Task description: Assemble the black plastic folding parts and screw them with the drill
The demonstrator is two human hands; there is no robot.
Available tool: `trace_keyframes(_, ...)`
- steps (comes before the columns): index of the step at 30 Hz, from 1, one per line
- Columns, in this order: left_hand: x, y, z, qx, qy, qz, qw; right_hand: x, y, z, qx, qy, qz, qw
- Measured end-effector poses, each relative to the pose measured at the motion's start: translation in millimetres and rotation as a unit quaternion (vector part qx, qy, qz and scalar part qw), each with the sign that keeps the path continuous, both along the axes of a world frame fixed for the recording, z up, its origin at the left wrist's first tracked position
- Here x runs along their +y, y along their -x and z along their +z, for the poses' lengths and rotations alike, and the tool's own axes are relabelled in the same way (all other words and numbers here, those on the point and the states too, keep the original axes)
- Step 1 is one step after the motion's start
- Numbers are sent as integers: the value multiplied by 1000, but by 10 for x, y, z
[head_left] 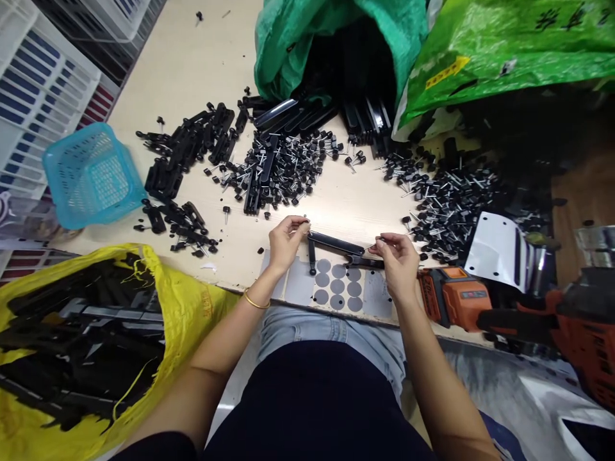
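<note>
A long black plastic bar [336, 243] lies across the space between my hands at the table's front edge. A short black arm [312, 256] hangs down from its left end, and another black arm [365, 262] sits by its right end. My left hand [287, 243] is closed in a pinch at the bar's left end, on what seems a small black-headed screw mostly hidden by the fingertips. In a pinch of my right hand [401, 259] is a black-headed screw [369, 246], its thin metal shank pointing at the bar's right end.
Piles of black-headed screws [298, 169] and black arms [180, 153] cover the table behind. Green sack [283, 51] holds black bars; yellow sack [187, 307] stands left, near a blue basket [96, 176]. An orange battery [456, 298] and power drill [576, 326] lie right. Grey round stickers [337, 286] edge the table.
</note>
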State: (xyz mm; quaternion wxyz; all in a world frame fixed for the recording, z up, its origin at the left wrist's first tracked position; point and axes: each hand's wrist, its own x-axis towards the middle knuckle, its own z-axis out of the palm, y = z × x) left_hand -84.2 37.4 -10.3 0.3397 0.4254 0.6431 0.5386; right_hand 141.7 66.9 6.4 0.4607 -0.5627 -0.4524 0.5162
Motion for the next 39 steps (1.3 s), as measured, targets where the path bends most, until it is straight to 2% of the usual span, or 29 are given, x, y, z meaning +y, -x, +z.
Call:
trace_keyframes(2, -38, -2, 53, 96, -18, -35, 995, -52, 27, -34, -11, -9, -3, 1000)
trace_keyframes(4, -83, 10, 112, 198, -41, -89, 975, -88, 40, -62, -45, -25, -3, 999)
trace_keyframes(6, -115, 40, 152, 266, -52, -124, 954, -117, 44, -68, -122, -66, 4, 990)
trace_keyframes(8, -122, 78, 167, 296, -40, -130, 945, -139, 48, -46, -222, -128, 27, 966)
trace_keyframes(10, -108, 111, 162, 307, -27, -134, 942, -154, 56, -9, -300, -194, 74, 931)
trace_keyframes(13, -73, 135, 133, 303, -25, -155, 940, -164, 62, 28, -351, -245, 146, 892)
trace_keyframes(18, -51, 129, 71, 271, -3, -159, 950, -189, 30, -61, -389, -255, 132, 875)
trace_keyframes(20, -40, 135, 50, 263, 14, -155, 952, -204, 14, -122, -407, -262, 147, 863)
trace_keyframes(23, 0, 176, 21, 232, 28, -187, 954, -206, -34, -182, -435, -267, 180, 841)
trace_keyframes(27, 31, 245, 6, 224, 39, -230, 946, -205, -209, -156, -449, -272, 244, 816)
trace_keyframes(32, -42, 205, 49, 268, 21, -221, 937, -286, -389, -126, -474, -295, 263, 787)
trace_keyframes(35, -47, 138, 39, 290, 14, -243, 926, -324, -357, -243, -495, -316, 295, 754)
trace_keyframes(39, 18, 111, 9, 297, 27, -266, 917, -274, -347, -401, -534, -322, 282, 729)
